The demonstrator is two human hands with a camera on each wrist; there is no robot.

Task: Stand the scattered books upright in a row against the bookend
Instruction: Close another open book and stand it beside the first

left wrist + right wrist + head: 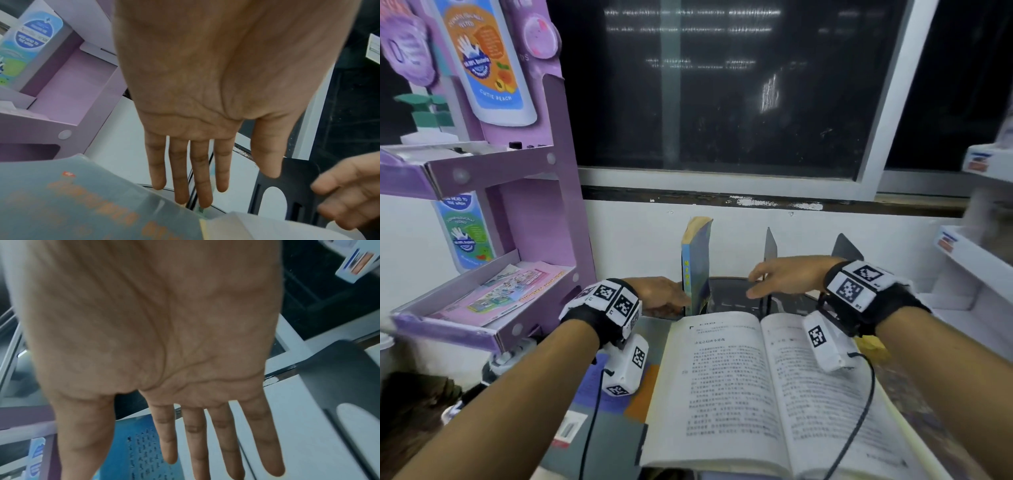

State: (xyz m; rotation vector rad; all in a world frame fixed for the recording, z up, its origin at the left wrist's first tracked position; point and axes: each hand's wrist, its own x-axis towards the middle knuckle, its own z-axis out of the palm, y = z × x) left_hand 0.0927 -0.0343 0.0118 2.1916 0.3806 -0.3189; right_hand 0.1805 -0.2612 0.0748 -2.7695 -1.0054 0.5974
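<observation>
A blue book (697, 270) stands upright at the left end of a black metal bookend rack (739, 291). My left hand (661, 294) lies against the book's lower left side, with straight fingers (201, 170) and nothing held. My right hand (767, 279) hovers open to the book's right, in front of a thin black divider plate (770, 245). The right wrist view shows that hand's spread palm (205, 434) over the blue cover (139, 443). An open book (756, 377) lies flat in front of the rack. A grey book with orange lettering (82, 203) lies partly under the open one.
A second black bookend plate (846, 247) stands at the rack's right end. A purple cardboard display shelf (527, 222) crowds the left side. White shelves (979, 260) stand on the right. A white wall and a dark window (722, 85) close off the back.
</observation>
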